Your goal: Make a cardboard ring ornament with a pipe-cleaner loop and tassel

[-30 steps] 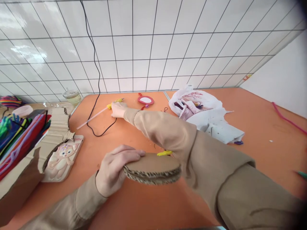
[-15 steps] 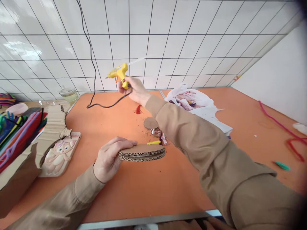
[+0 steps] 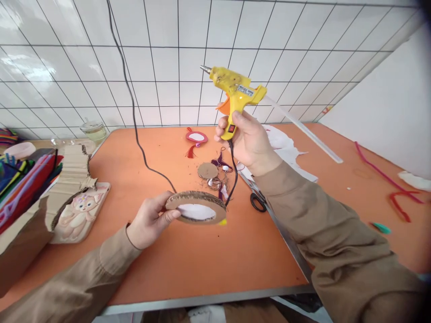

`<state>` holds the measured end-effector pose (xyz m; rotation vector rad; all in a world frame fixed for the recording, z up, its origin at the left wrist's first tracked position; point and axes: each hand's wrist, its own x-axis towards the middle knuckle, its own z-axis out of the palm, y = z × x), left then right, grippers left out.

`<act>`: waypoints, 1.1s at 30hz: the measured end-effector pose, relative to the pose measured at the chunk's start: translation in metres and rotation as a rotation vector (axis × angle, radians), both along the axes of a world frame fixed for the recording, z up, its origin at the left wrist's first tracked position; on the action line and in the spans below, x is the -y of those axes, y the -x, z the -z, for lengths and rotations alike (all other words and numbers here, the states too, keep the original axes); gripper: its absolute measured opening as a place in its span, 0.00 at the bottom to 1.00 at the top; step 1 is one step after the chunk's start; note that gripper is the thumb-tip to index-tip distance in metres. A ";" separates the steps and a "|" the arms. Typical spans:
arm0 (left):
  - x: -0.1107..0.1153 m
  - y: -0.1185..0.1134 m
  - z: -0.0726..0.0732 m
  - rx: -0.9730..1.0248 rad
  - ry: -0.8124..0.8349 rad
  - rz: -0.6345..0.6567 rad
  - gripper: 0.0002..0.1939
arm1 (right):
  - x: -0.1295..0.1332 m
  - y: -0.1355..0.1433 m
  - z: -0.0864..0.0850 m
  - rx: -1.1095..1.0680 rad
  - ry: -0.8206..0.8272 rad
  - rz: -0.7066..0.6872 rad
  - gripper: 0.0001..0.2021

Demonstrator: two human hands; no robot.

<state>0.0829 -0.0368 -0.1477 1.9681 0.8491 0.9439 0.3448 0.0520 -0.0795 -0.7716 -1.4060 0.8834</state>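
My left hand (image 3: 153, 220) grips the left edge of a round cardboard ring (image 3: 202, 196) with a white centre, tilted above the table. A bit of yellow (image 3: 222, 222) shows at the ring's lower right edge. Raised at the right, my right hand (image 3: 251, 139) is closed around the handle of a yellow glue gun (image 3: 232, 85). Its metal nozzle points left, and a long clear glue stick (image 3: 305, 128) sticks out of its back. The black cord (image 3: 133, 103) hangs down and passes behind the ring.
Behind the ring lie a small cardboard disc (image 3: 208, 170), purple tassels (image 3: 220, 160) and a pink oval piece (image 3: 196, 137) with a red tassel. Black-handled scissors (image 3: 257, 202) lie under my right arm. Torn cardboard (image 3: 72, 172), a phone case (image 3: 82, 213) and pipe cleaners (image 3: 23, 188) occupy the left.
My right hand has brought the glue gun rightward and closer to me, and turned it. The ring in my left hand has tipped so its white centre shows.
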 end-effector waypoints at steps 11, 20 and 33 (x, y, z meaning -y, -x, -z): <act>-0.012 0.012 -0.015 0.129 0.803 0.209 0.26 | 0.048 0.006 -0.002 -0.100 0.239 -0.202 0.12; -0.016 0.012 -0.010 0.019 0.921 0.141 0.29 | 0.068 0.012 0.024 0.041 0.458 -0.310 0.10; -0.031 0.000 0.002 -0.473 0.218 -0.202 0.13 | 0.064 0.019 0.038 -0.048 0.534 -0.196 0.10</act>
